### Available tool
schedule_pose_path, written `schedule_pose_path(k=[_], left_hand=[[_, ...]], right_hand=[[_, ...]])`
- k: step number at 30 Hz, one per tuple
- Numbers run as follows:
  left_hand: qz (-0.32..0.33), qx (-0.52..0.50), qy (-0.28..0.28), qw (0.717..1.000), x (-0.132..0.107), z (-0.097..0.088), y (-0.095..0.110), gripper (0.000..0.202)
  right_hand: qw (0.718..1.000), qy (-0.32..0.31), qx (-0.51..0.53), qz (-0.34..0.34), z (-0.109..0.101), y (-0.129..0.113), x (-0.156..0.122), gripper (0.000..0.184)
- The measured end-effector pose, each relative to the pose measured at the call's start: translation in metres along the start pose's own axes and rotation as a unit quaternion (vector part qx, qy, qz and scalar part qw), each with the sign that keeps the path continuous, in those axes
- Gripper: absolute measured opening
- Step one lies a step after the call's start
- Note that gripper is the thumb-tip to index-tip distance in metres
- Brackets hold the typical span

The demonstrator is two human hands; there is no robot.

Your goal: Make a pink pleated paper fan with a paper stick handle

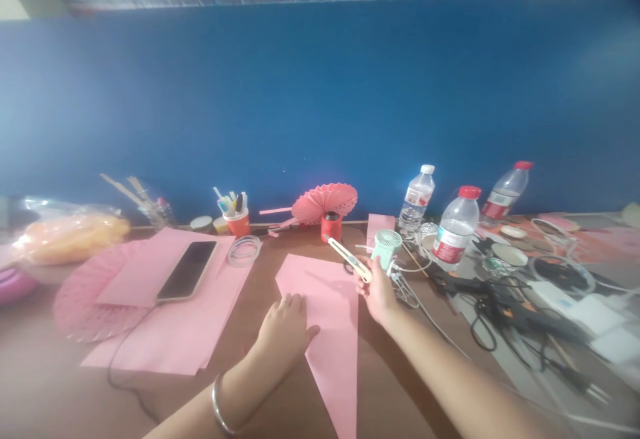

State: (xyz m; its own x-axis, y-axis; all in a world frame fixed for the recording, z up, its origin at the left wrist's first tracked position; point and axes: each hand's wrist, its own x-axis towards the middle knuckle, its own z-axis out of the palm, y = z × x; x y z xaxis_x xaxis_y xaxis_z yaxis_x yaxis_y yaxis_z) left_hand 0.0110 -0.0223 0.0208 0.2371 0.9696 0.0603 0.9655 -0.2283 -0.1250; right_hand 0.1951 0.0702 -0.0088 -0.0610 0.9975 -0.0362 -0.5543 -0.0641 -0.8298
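Observation:
A pink paper triangle (327,322) lies on the brown table (250,332) in front of me. My left hand (286,329) rests flat on its left edge, fingers stretched out, a bracelet on the wrist. My right hand (377,289) is closed round a pale utility knife (350,259), which points up and to the left above the paper's far right corner. Just beyond that hand stands a small mint green fan (386,247).
Pink paper sheets (175,319) with a dark phone (187,269) on them lie at left, beside a pink pleated fan (83,305). A red pen cup (237,220), another pleated fan (325,202), three water bottles (455,225) and tangled cables (505,305) fill the back and right.

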Motion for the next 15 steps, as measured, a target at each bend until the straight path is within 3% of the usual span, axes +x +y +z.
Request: schedule_pose_path(k=[4,10,15], left_hand=[[0.022,-0.01,0.0,1.0,0.0,-0.002,-0.005,0.037],[0.084,-0.085,0.007,0.993,-0.003,-0.002,-0.035,0.047],[0.092,-0.095,-0.016,0.991,-0.01,0.006,-0.044,0.067]], right_hand=[[1.0,-0.023,0.012,0.015,0.0,-0.004,-0.001,0.046],[0.998,-0.057,0.013,0.033,-0.001,-0.007,-0.002,0.044],[0.994,-0.062,-0.09,-0.014,-0.001,-0.003,-0.003,0.05]])
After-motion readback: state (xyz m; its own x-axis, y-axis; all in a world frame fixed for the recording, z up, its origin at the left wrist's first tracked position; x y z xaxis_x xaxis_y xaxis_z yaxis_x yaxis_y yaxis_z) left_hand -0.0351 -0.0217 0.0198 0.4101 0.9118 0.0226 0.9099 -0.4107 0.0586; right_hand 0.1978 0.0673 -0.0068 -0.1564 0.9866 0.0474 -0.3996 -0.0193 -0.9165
